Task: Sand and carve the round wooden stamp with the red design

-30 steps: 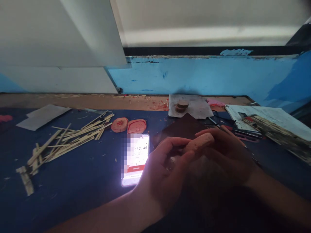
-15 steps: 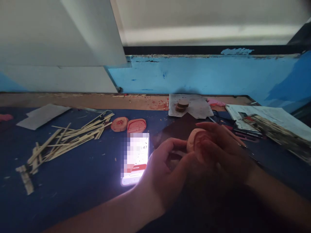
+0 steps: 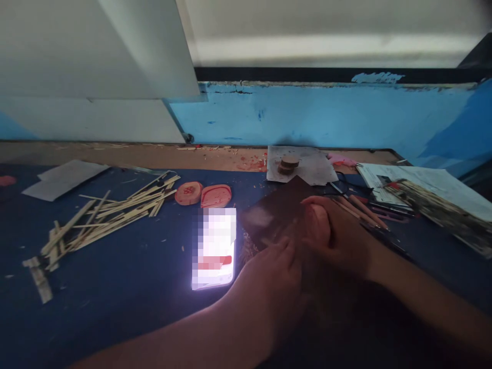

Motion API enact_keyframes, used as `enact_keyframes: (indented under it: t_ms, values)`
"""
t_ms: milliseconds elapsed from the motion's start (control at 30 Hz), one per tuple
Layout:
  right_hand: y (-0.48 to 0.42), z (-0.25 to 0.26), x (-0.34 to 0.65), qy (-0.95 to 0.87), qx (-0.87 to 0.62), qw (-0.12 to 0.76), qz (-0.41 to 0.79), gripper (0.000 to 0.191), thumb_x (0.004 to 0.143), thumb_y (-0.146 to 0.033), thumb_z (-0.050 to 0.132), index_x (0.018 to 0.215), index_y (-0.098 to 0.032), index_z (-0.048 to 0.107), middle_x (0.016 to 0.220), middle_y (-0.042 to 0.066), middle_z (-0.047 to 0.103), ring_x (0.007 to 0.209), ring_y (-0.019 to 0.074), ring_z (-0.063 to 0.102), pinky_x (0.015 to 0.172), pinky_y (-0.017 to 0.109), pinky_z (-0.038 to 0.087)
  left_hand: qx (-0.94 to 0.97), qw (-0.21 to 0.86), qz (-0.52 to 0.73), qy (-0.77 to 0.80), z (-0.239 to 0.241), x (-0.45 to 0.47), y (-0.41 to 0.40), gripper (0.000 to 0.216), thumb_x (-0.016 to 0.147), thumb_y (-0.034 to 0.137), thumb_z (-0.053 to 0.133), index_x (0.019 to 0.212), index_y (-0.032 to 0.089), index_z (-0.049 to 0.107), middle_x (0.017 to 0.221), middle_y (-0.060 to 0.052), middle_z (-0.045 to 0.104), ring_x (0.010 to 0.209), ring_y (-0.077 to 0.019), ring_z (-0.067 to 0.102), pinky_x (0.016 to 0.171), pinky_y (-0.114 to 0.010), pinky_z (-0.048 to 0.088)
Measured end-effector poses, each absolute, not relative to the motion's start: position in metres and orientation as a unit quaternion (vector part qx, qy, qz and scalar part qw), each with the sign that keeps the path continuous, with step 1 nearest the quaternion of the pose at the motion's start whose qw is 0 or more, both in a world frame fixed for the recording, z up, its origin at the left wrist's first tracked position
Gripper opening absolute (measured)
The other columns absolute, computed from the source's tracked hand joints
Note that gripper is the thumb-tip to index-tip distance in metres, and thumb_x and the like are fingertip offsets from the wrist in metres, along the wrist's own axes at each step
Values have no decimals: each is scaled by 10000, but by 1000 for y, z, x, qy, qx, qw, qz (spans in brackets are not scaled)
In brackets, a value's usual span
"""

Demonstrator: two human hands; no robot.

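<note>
In my right hand (image 3: 338, 230) is a round, pinkish carved disc (image 3: 321, 223), tilted on its side, with my fingers wrapped over its top. It is at the right side of a dark brown sheet that looks like sandpaper (image 3: 274, 205), which carries a pale dusty patch. My left hand (image 3: 277, 271) has its fingers curled together at the sheet's near edge, slightly blurred and partly in shadow. Two similar pieces lie beyond the phone: a round disc with a red flower mark (image 3: 188, 193) and a squarish red-lined piece (image 3: 216, 196).
A lit phone (image 3: 215, 246) lies left of my left hand. Thin wooden sticks (image 3: 111, 218) are scattered farther left. Brown round pieces (image 3: 288, 164) are stacked on white paper (image 3: 315, 171) at the back. Carving tools (image 3: 363, 210) and a worn board (image 3: 442, 212) lie right.
My left hand has let go of the disc and moved down to the sheet's near edge. The right hand now holds the disc alone, turned on its side.
</note>
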State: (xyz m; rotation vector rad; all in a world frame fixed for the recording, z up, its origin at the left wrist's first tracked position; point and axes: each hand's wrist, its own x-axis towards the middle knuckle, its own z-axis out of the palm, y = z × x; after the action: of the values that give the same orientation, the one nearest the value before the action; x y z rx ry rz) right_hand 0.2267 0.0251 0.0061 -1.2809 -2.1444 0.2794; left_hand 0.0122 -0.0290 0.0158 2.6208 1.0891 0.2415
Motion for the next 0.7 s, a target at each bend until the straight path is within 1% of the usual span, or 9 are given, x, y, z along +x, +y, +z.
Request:
enact_keyframes:
  t_ms: [67,133,200,233,367,500,633,700]
  values:
    - [28,4,224,-799,-501,316,100,562,747,-303,763,1248,-192,534,1156,115,680,1043,300,679,899,470,562,917,130,76,369,8,12,-31,531,968,387,592,1371,44,623,1445,-237,610,1426,-341,518,1196,-460,395]
    - [28,4,220,-796,-504,303,141,467,757,-281,729,1171,-196,531,1039,82,676,924,265,678,812,431,569,920,124,66,366,2,13,-32,592,999,396,551,1474,43,525,1536,-234,512,1491,-329,435,1217,-462,370]
    - [25,4,215,-803,-490,278,195,438,769,-282,721,1155,-207,526,1005,64,670,875,244,670,758,398,565,919,123,55,370,-2,13,-32,610,1021,373,510,1529,42,448,1579,-231,447,1519,-328,384,1217,-476,370]
    - [24,4,214,-804,-486,278,198,439,768,-279,720,1155,-210,526,1012,65,668,877,244,667,753,396,564,920,121,49,371,-3,14,-32,605,1029,362,491,1535,35,436,1583,-235,437,1526,-330,368,1216,-483,371]
    - [21,1,211,-792,-498,341,91,484,723,-232,704,1171,-204,523,1071,100,645,958,286,653,837,460,559,930,84,13,359,-3,15,-32,608,1045,382,469,1513,-6,453,1582,-254,422,1543,-331,327,1232,-467,353]
    - [19,-2,209,-803,-485,313,149,498,750,-191,656,1221,-217,497,1083,90,652,945,261,671,837,429,573,929,70,-18,364,0,15,-31,618,1057,444,446,1516,30,467,1583,-210,456,1524,-301,378,1241,-426,344]
    - [19,-2,206,-782,-511,345,92,474,742,-189,637,1193,-203,492,1099,117,638,996,292,660,890,484,558,930,59,-38,362,1,16,-31,677,1046,492,460,1517,5,454,1577,-229,460,1505,-313,412,1226,-417,363]
    - [18,-2,204,-787,-510,324,127,477,756,-195,635,1209,-208,486,1113,115,636,1000,285,657,885,472,563,932,50,-28,359,0,16,-31,639,1058,468,435,1537,44,439,1572,-202,481,1502,-292,420,1221,-410,362]
